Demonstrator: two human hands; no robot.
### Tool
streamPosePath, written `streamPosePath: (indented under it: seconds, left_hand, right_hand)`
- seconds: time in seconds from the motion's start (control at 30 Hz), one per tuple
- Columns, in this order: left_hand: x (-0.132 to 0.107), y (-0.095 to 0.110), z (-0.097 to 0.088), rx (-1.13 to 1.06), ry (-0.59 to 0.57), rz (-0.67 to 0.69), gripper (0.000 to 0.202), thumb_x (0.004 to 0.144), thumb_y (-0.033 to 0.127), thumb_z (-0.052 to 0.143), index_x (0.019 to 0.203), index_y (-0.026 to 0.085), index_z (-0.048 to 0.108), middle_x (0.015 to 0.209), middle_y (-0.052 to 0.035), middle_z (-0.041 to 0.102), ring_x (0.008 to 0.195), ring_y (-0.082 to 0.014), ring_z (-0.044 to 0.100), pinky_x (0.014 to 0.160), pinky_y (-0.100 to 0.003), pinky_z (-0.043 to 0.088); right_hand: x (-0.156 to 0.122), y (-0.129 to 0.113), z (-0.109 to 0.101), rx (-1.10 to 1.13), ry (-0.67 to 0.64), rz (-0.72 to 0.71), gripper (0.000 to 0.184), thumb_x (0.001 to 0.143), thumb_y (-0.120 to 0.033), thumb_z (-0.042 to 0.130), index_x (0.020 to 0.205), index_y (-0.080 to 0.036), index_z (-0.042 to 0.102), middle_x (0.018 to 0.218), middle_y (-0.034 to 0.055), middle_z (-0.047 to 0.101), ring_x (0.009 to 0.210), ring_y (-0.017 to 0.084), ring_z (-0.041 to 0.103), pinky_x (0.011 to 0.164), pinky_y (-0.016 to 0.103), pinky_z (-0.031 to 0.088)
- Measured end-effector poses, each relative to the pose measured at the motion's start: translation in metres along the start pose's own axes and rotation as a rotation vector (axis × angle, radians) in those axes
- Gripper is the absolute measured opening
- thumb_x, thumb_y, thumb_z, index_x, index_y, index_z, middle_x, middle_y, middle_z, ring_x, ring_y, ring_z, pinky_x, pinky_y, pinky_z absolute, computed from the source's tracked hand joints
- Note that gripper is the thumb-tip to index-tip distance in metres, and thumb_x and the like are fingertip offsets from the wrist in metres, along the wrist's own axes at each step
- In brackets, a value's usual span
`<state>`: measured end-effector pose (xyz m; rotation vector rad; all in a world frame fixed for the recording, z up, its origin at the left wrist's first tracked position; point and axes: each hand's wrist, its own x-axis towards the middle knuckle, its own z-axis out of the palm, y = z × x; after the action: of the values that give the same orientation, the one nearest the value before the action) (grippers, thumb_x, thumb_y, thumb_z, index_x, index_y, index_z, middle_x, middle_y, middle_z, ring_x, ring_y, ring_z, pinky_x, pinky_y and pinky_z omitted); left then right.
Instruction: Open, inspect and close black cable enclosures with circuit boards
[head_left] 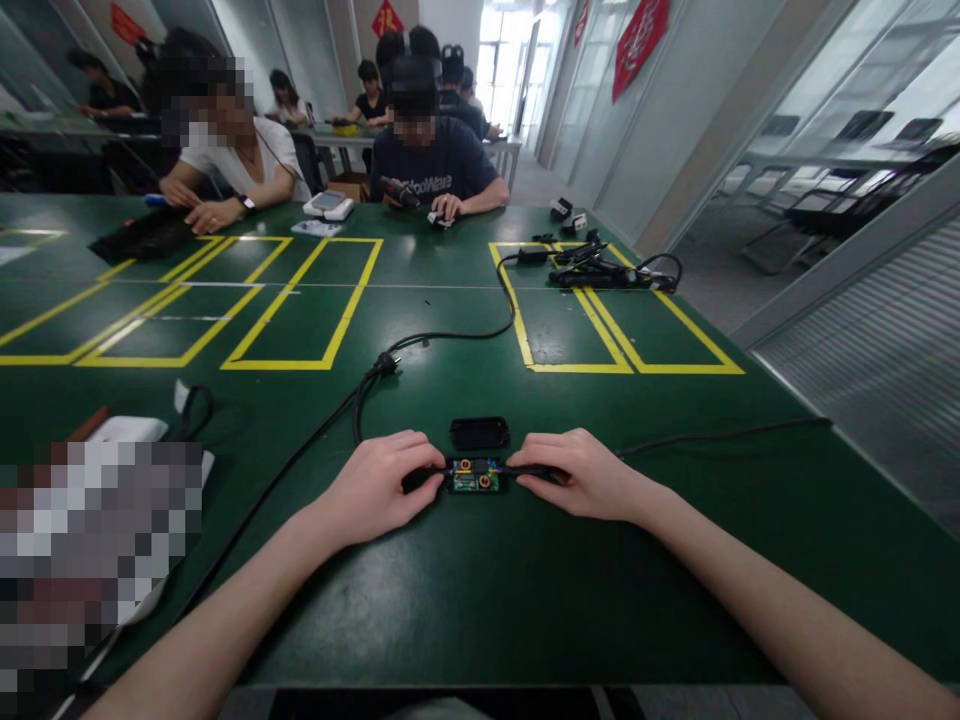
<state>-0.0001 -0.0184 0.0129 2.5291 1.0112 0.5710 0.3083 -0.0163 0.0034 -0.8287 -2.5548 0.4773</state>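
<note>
An opened power adapter (477, 477) lies on the green table, its green circuit board with copper coils facing up. At its left end my left hand (391, 478) is closed round the black cable, thumb and fingers near the casing edge. On the other end my right hand (581, 474) pinches the right-hand black cable (541, 470) where it meets the casing. Just beyond the adapter rests a loose black casing half (480, 432), hollow side up.
A black cable with a plug (388, 364) winds across the table (390, 620). Yellow tape marks rectangles. A pile of black adapters and cables (592, 265) lies at the back right. Two people sit opposite, one holding a black tool (401, 192). Blurred items lie at left.
</note>
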Motion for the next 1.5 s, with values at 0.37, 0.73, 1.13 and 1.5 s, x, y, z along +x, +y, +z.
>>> streamPosePath:
  seconds: [0.37, 0.73, 1.13, 1.5]
  left_hand:
    - [0.000, 0.000, 0.003, -0.034, 0.021, 0.068, 0.020, 0.102, 0.023, 0.054, 0.101, 0.019, 0.073, 0.093, -0.0071, 0.074, 0.088, -0.0196, 0.067, 0.079, -0.032, 0.055]
    - [0.000, 0.005, 0.005, 0.040, -0.051, 0.071, 0.023, 0.104, 0.017, 0.047, 0.091, 0.018, 0.066, 0.093, -0.0065, 0.069, 0.088, -0.0191, 0.063, 0.076, -0.030, 0.052]
    - [0.003, 0.002, 0.006, 0.140, -0.044, 0.067, 0.022, 0.106, 0.019, 0.048, 0.098, 0.019, 0.068, 0.101, -0.0069, 0.070, 0.094, -0.0211, 0.062, 0.082, -0.033, 0.053]
    - [0.000, 0.004, 0.008, 0.169, 0.039, 0.123, 0.015, 0.102, 0.017, 0.055, 0.104, 0.019, 0.069, 0.127, -0.0108, 0.068, 0.110, -0.0251, 0.066, 0.090, -0.039, 0.057]
  right_hand:
    - [0.000, 0.000, 0.002, -0.110, 0.032, -0.073, 0.018, 0.103, -0.021, 0.053, 0.112, -0.017, 0.069, 0.091, 0.0063, 0.073, 0.076, 0.016, 0.067, 0.065, 0.026, 0.048]
    - [0.002, -0.003, 0.002, -0.082, 0.028, -0.103, 0.010, 0.098, -0.022, 0.062, 0.100, -0.018, 0.071, 0.104, 0.0099, 0.072, 0.090, 0.020, 0.066, 0.080, 0.036, 0.052]
    - [0.009, 0.008, 0.016, -0.183, 0.103, 0.167, 0.030, 0.104, -0.022, 0.051, 0.128, -0.026, 0.070, 0.136, 0.0127, 0.068, 0.125, 0.029, 0.062, 0.111, 0.059, 0.037]
    - [0.013, -0.001, 0.015, 0.188, 0.291, 0.167, 0.015, 0.097, -0.015, 0.061, 0.105, -0.022, 0.072, 0.121, 0.0098, 0.067, 0.104, 0.021, 0.071, 0.090, 0.038, 0.063]
